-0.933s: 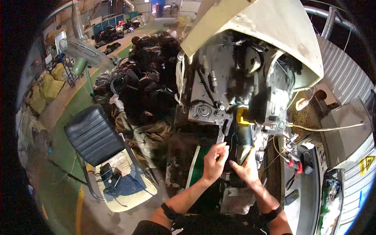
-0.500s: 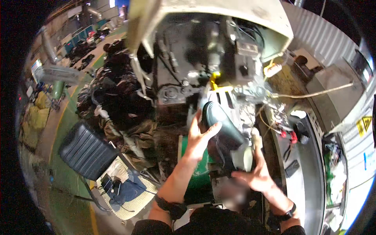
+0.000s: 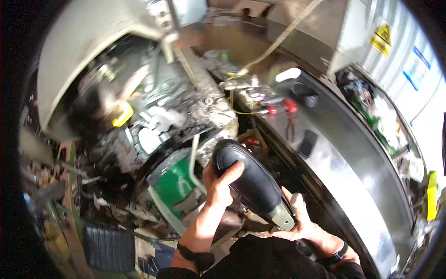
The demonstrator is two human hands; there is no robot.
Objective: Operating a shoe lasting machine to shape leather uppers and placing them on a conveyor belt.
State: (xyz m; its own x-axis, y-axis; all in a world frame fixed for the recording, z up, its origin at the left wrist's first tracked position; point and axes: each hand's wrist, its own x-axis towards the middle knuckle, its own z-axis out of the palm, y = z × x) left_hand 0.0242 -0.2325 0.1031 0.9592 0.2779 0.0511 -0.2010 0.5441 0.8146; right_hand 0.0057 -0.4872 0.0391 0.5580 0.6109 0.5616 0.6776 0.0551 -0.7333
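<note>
A long black padded part (image 3: 248, 179), shaped like a seat or cover, is held between both hands just in front of the person's chest. The left hand (image 3: 218, 183) is clamped on its upper, rounded end, with the thumb laid across the top surface and the fingers wrapped beneath. The right hand (image 3: 297, 221) is cupped under its lower end, where a grey-green fitting (image 3: 283, 217) is seen against the palm; how tightly that grip is closed cannot be told. The part runs diagonally from the left grip, up and to the left, down to the right grip. Just beyond the left grip, a grimy engine assembly (image 3: 162, 116) with a yellow cap (image 3: 121, 114) is seen, and a green panel (image 3: 179, 188) lies just to its left. To the right of both grips, a shiny metal bench (image 3: 353, 158) is seen, with red-handled tools (image 3: 281, 109) lying on its far end.
</note>
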